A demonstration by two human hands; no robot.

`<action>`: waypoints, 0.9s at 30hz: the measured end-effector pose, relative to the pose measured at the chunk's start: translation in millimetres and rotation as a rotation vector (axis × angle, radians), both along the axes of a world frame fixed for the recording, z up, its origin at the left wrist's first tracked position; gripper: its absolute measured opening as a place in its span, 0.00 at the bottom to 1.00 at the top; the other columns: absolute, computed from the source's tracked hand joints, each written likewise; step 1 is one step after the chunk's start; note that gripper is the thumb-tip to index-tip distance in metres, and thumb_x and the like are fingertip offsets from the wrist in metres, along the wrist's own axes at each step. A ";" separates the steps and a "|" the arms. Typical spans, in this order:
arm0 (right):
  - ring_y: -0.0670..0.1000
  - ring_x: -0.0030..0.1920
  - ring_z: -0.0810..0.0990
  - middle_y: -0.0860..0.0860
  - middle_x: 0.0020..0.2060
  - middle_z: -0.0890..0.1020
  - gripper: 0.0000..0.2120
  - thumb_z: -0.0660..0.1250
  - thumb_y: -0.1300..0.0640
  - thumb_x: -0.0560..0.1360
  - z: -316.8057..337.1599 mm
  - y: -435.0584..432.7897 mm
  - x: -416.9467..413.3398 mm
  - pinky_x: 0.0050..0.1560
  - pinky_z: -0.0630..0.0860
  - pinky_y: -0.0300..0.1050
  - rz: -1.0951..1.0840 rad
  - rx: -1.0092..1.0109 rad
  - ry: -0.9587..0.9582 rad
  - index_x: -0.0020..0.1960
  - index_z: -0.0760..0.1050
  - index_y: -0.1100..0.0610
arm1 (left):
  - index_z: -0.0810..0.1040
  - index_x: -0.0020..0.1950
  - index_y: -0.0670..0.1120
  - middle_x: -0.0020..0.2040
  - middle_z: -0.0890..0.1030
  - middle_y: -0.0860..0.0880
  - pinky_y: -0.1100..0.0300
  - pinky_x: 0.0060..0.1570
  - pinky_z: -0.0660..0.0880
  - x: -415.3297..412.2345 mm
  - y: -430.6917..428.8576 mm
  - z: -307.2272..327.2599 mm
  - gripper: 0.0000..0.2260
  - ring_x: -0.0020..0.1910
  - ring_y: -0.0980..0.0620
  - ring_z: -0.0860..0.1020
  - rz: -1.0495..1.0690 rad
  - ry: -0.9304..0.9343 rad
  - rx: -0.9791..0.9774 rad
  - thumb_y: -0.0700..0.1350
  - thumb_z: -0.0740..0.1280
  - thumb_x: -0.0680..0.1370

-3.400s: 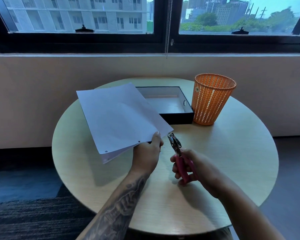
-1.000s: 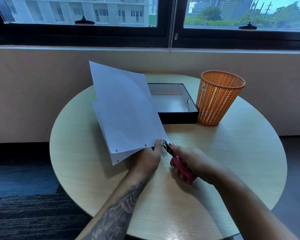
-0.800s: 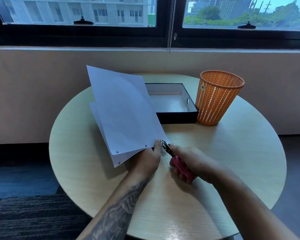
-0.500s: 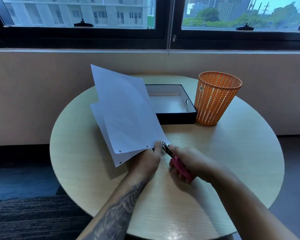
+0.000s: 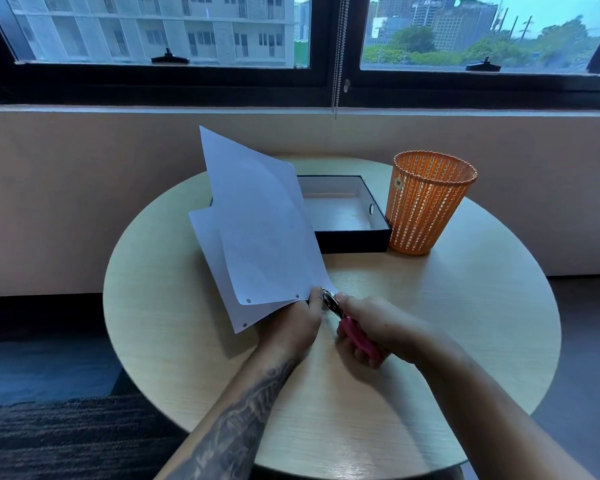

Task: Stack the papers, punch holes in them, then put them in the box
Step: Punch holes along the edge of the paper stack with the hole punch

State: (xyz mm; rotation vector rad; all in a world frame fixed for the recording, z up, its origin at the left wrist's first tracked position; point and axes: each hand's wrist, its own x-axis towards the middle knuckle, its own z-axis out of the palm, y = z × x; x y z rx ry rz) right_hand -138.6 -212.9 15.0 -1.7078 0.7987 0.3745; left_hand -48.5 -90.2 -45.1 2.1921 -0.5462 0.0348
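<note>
Nearest the camera, two bare forearms reach over the near edge of the round wooden worktop (image 5: 465, 323), the left one tattooed. The right hand (image 5: 371, 323) has its grip closed around the pink handles of a hole punch (image 5: 355, 336), fingers curled under the handles and the thumb lying along the top toward the metal head. How far the handles are squeezed together cannot be told, since the fingers cover them. The metal head of the punch points up and to the left from this grip and meets the near right corner of the papers (image 5: 257, 230), right beside the left thumb.

The left hand (image 5: 295, 322) sits just left of the right hand, nearly touching it. Its grip is clamped on the near edge of the papers, thumb on top at the corner and the other fingers hidden beneath the sheets. The papers rise from this grip, tilted up and away to the left, clear of the worktop at their far end. The sheets are not squared: a lower one sticks out to the left and at the near edge. Small punched holes show along the near edge, two on the top sheet and one on the sheet beneath.

Beyond the grips, behind the raised papers, an open black box (image 5: 354, 237) with a pale inside lies on the worktop, its left part hidden by the sheets. Just right of the box stands an orange mesh basket (image 5: 426, 209), upright. Farther back are a beige wall and a dark-framed window (image 5: 326, 81).
</note>
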 end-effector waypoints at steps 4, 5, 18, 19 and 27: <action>0.53 0.24 0.72 0.53 0.25 0.77 0.29 0.53 0.36 0.80 4.8 4.4 -0.4 0.29 0.68 0.41 -0.006 0.007 0.017 0.43 0.75 0.60 | 0.81 0.45 0.47 0.48 0.84 0.53 0.58 0.58 0.71 -2.7 2.1 3.8 0.19 0.54 0.51 0.79 -0.008 -0.004 0.054 0.58 0.58 0.82; 0.52 0.24 0.71 0.52 0.25 0.76 0.29 0.53 0.36 0.80 6.1 5.3 -0.5 0.30 0.67 0.41 -0.006 0.006 0.020 0.42 0.75 0.60 | 0.82 0.47 0.47 0.50 0.84 0.53 0.59 0.60 0.70 -3.2 2.6 5.1 0.18 0.56 0.51 0.78 -0.002 -0.016 0.056 0.58 0.58 0.82; 0.55 0.28 0.74 0.58 0.35 0.79 0.21 0.54 0.40 0.81 26.3 -5.3 -27.8 0.28 0.72 0.41 -0.034 -0.009 -0.020 0.44 0.72 0.57 | 0.76 0.37 0.51 0.39 0.81 0.61 0.56 0.54 0.76 3.1 3.8 1.1 0.25 0.47 0.55 0.80 0.087 0.115 -0.016 0.69 0.54 0.76; 0.54 0.28 0.72 0.58 0.35 0.77 0.18 0.54 0.42 0.81 27.8 -9.1 -32.3 0.27 0.69 0.39 -0.081 -0.021 -0.028 0.45 0.70 0.56 | 0.75 0.36 0.50 0.37 0.80 0.61 0.59 0.50 0.76 1.6 5.4 5.9 0.24 0.44 0.55 0.80 0.080 0.122 -0.047 0.68 0.55 0.77; 0.56 0.58 0.75 0.51 0.55 0.78 0.19 0.59 0.36 0.76 1.5 -42.4 -59.3 0.54 0.73 0.51 0.046 -1.013 0.019 0.54 0.74 0.50 | 0.77 0.37 0.41 0.35 0.73 0.46 0.65 0.31 0.64 -23.7 24.1 45.3 0.17 0.34 0.53 0.69 -0.096 0.453 -0.469 0.50 0.65 0.82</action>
